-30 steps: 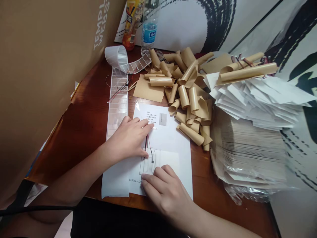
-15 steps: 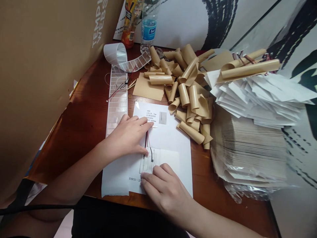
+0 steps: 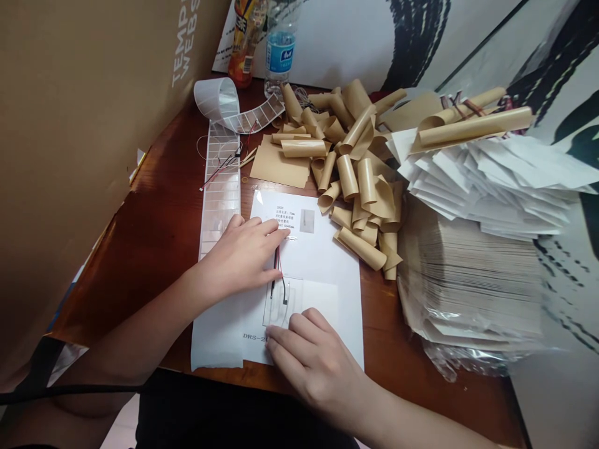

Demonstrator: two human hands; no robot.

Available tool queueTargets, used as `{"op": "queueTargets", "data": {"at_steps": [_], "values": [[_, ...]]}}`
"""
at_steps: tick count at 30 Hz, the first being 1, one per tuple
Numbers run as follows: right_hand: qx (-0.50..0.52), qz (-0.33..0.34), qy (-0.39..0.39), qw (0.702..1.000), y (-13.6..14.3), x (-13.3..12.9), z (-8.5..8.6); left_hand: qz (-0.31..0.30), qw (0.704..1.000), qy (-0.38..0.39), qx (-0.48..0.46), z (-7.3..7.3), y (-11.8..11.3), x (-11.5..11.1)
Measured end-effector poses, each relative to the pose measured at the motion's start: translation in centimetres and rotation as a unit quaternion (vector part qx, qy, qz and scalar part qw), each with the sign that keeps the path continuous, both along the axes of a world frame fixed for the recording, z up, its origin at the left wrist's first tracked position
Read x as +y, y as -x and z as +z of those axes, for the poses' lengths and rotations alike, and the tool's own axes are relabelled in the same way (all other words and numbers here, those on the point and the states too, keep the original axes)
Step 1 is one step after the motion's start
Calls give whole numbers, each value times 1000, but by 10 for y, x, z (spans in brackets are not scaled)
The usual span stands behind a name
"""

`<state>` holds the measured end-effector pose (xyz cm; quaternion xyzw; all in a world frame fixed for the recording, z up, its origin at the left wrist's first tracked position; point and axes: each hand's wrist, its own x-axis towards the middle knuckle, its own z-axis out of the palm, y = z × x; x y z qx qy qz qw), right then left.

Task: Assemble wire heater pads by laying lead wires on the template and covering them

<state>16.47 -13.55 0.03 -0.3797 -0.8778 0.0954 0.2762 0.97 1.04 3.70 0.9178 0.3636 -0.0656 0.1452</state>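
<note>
A printed white sheet [image 3: 327,255] lies in front of me, with a clear rectangular piece [image 3: 292,299] on its lower part. Thin black and red wires [image 3: 282,277] run over the sheet down onto the clear piece. My left hand [image 3: 248,252] lies over the upper left of the sheet, fingers spread, its thumb beside the wires. My right hand [image 3: 311,352] is closed at the lower edge of the clear piece; what its fingertips hold, if anything, is hidden.
Left of the sheet runs a label strip [image 3: 222,181] with another wire on it. Behind are rolled brown papers [image 3: 346,178] and two bottles [image 3: 279,56]. A bagged paper stack [image 3: 472,280] stands right; a cardboard box [image 3: 84,93] rises left.
My left thumb has moved up, away from the clear piece. The black wire end has shifted slightly left. My right hand has hardly moved.
</note>
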Motion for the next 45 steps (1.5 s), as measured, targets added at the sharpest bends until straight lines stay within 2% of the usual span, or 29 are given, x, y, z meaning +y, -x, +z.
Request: {"op": "queueTargets", "data": {"at_steps": [7,19,25,35,45], "values": [[-17,9,6,1000,0,1,-3,6,1000,22,-3,-2,1,1],[-52,12,5,999,1,2,-6,6,999,0,34,0,-4,-11],[-41,16,14,999,-1,3,-2,-2,999,-6,40,-3,-2,-18],[-44,37,26,998,-5,4,1,4,998,14,68,1,-5,-27],[20,38,119,992,-20,9,4,-3,997,24,78,0,-6,-29]]}}
